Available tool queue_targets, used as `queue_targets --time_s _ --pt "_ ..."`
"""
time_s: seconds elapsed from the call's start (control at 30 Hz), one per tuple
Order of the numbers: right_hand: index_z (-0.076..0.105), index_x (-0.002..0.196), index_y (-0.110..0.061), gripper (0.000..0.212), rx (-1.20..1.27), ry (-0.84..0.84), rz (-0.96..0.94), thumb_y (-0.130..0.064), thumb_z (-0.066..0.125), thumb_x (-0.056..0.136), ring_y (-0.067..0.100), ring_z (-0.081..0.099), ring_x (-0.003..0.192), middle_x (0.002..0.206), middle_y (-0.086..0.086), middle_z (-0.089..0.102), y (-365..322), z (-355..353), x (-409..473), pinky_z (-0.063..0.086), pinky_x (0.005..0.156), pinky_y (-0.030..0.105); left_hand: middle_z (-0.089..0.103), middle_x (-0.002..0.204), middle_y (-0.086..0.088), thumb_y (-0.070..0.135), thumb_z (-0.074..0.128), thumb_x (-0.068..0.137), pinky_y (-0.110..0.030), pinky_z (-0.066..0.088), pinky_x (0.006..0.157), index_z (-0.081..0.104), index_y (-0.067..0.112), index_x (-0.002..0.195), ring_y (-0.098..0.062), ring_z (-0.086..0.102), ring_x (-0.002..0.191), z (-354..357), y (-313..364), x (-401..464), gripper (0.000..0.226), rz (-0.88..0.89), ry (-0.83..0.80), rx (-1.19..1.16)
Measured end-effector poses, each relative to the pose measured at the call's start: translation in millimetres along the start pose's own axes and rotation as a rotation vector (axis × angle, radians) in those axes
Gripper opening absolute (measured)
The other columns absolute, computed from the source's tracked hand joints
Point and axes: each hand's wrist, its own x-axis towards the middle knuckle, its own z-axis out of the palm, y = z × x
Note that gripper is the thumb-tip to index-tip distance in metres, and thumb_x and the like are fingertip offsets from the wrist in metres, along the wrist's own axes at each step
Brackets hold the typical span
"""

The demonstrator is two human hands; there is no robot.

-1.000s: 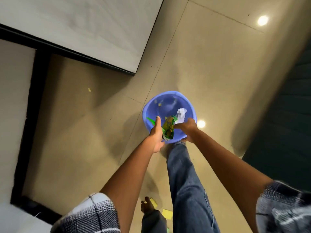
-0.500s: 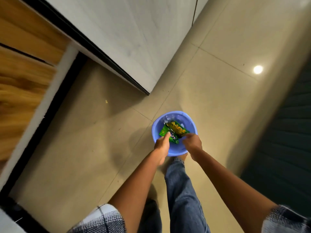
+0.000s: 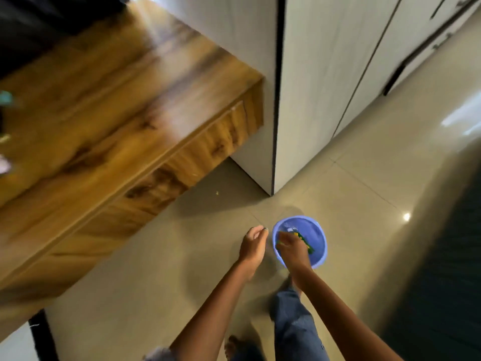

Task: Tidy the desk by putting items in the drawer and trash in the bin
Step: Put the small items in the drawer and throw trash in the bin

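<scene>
Both arms reach down and forward from the near edge of the view toward the floor. The left hand hangs just left of the blue bin, clear of its rim, with the fingers loosely curled, thumb near the fingertips, and nothing visible between them. The right hand is over the bin's mouth, knuckles up, fingers bent downward; whether it grips the wrapper under it cannot be told, because the hand covers most of it. The green and yellow wrapper shows at the far right side of that hand, inside the bin, with a small pale scrap farther in.

The bin is a round, smooth plastic tub, light blue with a thin rim, standing on the floor near the person's jeans-clad leg. The wrapper looks glossy and crumpled.

The floor is large glossy beige tiles with thin grout lines, reflecting a ceiling light as a bright spot right of the bin. To the left stands the desk, a thick slab of brown wood grain with a drawer front on its near face; blurred small objects lie at its far left edge. Behind the bin stands a white panelled cabinet with dark seams.
</scene>
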Motion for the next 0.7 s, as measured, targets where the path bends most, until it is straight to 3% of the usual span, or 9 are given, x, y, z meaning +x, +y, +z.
queue_targets --time_s 0.03,0.1,0.2,0.27,0.3,0.37,0.43,0.53,0.7 --pt "0.057 0.098 -0.020 0.025 -0.004 -0.001 -0.034 0.003 0.053 0.087 0.010 0.052 0.083 0.087 -0.010 0.055 -7 8 -18 0.042 0.075 0.019 0.058 0.126 -0.010 0.015 0.051 0.095 -0.032 0.042 0.101 0.054 0.003 0.127 -0.027 0.057 0.116 -16 -1 -14 0.034 0.026 0.000 -0.020" --pt "0.060 0.114 -0.009 0.030 -0.007 -0.006 -0.091 0.004 0.054 0.087 0.019 0.059 0.099 0.105 0.003 0.063 -20 27 -58 0.048 0.092 0.035 0.056 0.129 -0.012 0.013 0.049 0.096 -0.027 0.040 0.100 0.051 0.002 0.130 -0.026 0.056 0.118 -55 -10 -47 0.035 0.092 0.008 -0.069" --pt "0.058 0.120 -0.005 0.035 0.025 -0.058 -0.125 0.006 0.053 0.087 0.027 0.059 0.109 0.115 0.010 0.062 -40 62 -110 0.044 0.100 0.046 0.055 0.130 -0.009 0.014 0.048 0.097 -0.022 0.040 0.095 0.050 0.005 0.131 -0.023 0.055 0.119 -113 -32 -95 0.035 0.163 0.089 -0.156" --pt "0.063 0.109 -0.014 0.031 0.043 -0.114 -0.171 0.004 0.053 0.086 0.027 0.059 0.107 0.114 0.011 0.064 -55 98 -142 0.044 0.101 0.045 0.056 0.130 -0.008 0.016 0.048 0.097 -0.026 0.043 0.093 0.052 0.010 0.129 -0.022 0.057 0.116 -156 -50 -127 0.032 0.189 0.177 -0.245" --pt "0.064 0.098 -0.021 0.028 0.034 -0.149 -0.197 0.002 0.055 0.086 0.026 0.060 0.103 0.108 0.009 0.066 -63 117 -159 0.044 0.096 0.044 0.057 0.129 -0.006 0.018 0.047 0.098 -0.026 0.043 0.091 0.052 0.013 0.128 -0.021 0.057 0.114 -177 -58 -142 0.031 0.198 0.212 -0.296" --pt "0.064 0.083 -0.019 0.021 0.028 -0.238 -0.260 -0.001 0.054 0.086 0.023 0.058 0.088 0.090 0.004 0.064 -82 152 -190 0.044 0.082 0.039 0.056 0.127 0.000 0.022 0.044 0.099 -0.022 0.043 0.087 0.051 0.019 0.129 -0.015 0.058 0.109 -215 -68 -168 0.031 0.212 0.262 -0.381" --pt "0.063 0.085 -0.013 0.016 -0.001 -0.350 -0.333 -0.002 0.051 0.088 0.019 0.053 0.083 0.084 0.002 0.058 -102 187 -224 0.040 0.076 0.036 0.056 0.127 0.002 0.024 0.043 0.100 -0.021 0.042 0.085 0.050 0.021 0.130 -0.013 0.057 0.108 -257 -76 -193 0.031 0.248 0.331 -0.454" --pt "0.063 0.088 -0.015 0.019 -0.025 -0.472 -0.458 0.000 0.050 0.091 0.017 0.054 0.084 0.084 -0.001 0.059 -130 236 -258 0.039 0.079 0.034 0.056 0.127 0.002 0.022 0.043 0.099 -0.019 0.045 0.082 0.051 0.024 0.124 -0.015 0.056 0.112 -317 -80 -222 0.026 0.334 0.435 -0.586" --pt "0.064 0.100 -0.011 0.015 -0.100 -0.555 -0.577 -0.004 0.056 0.090 0.011 0.059 0.084 0.096 0.004 0.065 -166 316 -289 0.046 0.075 0.025 0.057 0.127 -0.003 0.019 0.043 0.099 -0.037 0.038 0.098 0.052 0.015 0.127 -0.019 0.057 0.109 -393 -92 -251 0.030 0.397 0.527 -0.813"
